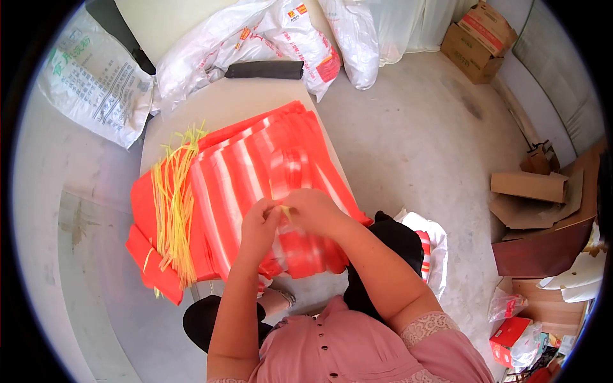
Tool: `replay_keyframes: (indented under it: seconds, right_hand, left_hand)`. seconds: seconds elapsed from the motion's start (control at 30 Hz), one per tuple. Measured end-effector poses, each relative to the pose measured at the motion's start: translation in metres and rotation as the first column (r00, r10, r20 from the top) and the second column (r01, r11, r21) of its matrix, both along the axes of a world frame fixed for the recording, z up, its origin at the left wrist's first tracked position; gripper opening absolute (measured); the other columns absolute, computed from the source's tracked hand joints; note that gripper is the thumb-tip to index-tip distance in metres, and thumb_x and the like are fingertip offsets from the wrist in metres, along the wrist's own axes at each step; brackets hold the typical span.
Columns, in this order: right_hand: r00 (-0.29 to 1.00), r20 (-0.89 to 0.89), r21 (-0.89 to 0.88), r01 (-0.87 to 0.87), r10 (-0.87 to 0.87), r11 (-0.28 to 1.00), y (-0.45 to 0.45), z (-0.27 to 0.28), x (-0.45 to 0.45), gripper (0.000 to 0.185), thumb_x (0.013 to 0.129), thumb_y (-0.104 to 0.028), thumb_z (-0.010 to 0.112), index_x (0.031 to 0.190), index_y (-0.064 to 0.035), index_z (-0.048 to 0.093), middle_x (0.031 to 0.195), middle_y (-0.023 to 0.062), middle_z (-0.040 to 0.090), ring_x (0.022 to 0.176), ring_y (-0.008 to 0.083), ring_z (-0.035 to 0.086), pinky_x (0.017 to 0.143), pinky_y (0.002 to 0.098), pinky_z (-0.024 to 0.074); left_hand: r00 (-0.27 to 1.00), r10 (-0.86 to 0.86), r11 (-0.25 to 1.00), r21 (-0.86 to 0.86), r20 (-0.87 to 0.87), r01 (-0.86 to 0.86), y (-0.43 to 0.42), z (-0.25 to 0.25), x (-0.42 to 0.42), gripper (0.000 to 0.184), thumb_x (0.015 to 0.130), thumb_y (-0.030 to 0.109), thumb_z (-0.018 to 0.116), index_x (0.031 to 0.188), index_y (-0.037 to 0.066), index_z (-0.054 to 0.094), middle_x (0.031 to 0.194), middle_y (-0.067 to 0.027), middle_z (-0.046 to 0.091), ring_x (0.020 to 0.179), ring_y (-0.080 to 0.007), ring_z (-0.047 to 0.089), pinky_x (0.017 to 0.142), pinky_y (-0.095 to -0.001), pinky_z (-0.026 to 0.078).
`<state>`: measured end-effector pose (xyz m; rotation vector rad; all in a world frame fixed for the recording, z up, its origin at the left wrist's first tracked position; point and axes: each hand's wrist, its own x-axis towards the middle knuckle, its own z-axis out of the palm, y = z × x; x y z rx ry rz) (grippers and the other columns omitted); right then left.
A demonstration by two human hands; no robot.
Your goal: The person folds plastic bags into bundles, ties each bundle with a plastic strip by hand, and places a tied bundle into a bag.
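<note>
A folded bundle of red-and-white striped plastic bags lies at the front of the table, gathered in at its middle. Just over that gathered part, my left hand is closed in a pinch on a short yellow plastic strip. My right hand is closed at the strip's other side, its fingers partly hidden and slightly blurred. Beneath both hands spreads a stack of striped plastic bags. A bunch of loose yellow strips rests on red plastic left of my hands.
A dark roll lies at the table's far end beside printed white sacks. Another sack stands left. On the right floor are cardboard boxes and an opened carton. A white bag sits by my right knee.
</note>
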<state>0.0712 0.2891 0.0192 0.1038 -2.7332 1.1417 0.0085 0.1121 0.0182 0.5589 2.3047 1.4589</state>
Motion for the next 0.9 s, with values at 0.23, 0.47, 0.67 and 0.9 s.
replay_keyframes:
  seconds: [0.23, 0.47, 0.67, 0.9]
  right_hand:
    - [0.993, -0.118, 0.15, 0.045, -0.028, 0.988, -0.003, 0.004, 0.009, 0.019, 0.088, -0.014, 0.07, 0.105, -0.0073, 0.074, 0.099, 0.0103, 0.068, 0.095, 0.0306, 0.064, 0.085, 0.0432, 0.053]
    - [0.976, -0.19, 0.204, 0.143, -0.104, 0.968, 0.008, -0.009, 0.016, 0.026, 0.089, -0.012, 0.068, 0.114, -0.0084, 0.075, 0.103, 0.0098, 0.063, 0.099, 0.0291, 0.062, 0.086, 0.0415, 0.0534]
    - [0.988, -0.056, 0.2, 0.153, -0.144, 0.968, 0.012, 0.003, 0.024, 0.02, 0.093, -0.015, 0.066, 0.11, -0.0068, 0.074, 0.102, 0.0112, 0.062, 0.099, 0.0291, 0.062, 0.084, 0.0423, 0.0533]
    - [0.984, -0.054, 0.232, 0.18, -0.172, 0.956, 0.019, 0.001, 0.024, 0.019, 0.097, -0.019, 0.063, 0.107, -0.0067, 0.074, 0.101, 0.0118, 0.062, 0.097, 0.0299, 0.063, 0.081, 0.0432, 0.0537]
  left_hand:
    - [0.997, 0.049, 0.999, 0.0, 0.063, -0.049, -0.004, -0.004, -0.009, 0.018, 0.101, 0.015, 0.065, 0.109, 0.0, 0.072, 0.084, -0.0029, 0.069, 0.076, -0.0109, 0.062, 0.071, -0.0274, 0.049]
    - [0.982, 0.143, 0.97, -0.178, -0.125, -0.164, -0.003, -0.021, -0.01, 0.023, 0.099, 0.023, 0.071, 0.097, 0.0, 0.073, 0.074, -0.0016, 0.064, 0.066, -0.0101, 0.055, 0.062, -0.0296, 0.045]
    - [0.975, -0.009, 0.887, -0.452, -0.222, -0.095, 0.0, -0.008, -0.005, 0.037, 0.099, 0.033, 0.067, 0.088, -0.001, 0.074, 0.071, -0.018, 0.066, 0.066, -0.0244, 0.065, 0.063, -0.0398, 0.049]
    - [0.995, -0.071, 0.876, -0.481, -0.075, 0.026, 0.003, 0.001, 0.005, 0.044, 0.099, 0.04, 0.059, 0.086, 0.001, 0.075, 0.078, -0.0217, 0.069, 0.079, -0.039, 0.069, 0.072, -0.0494, 0.052]
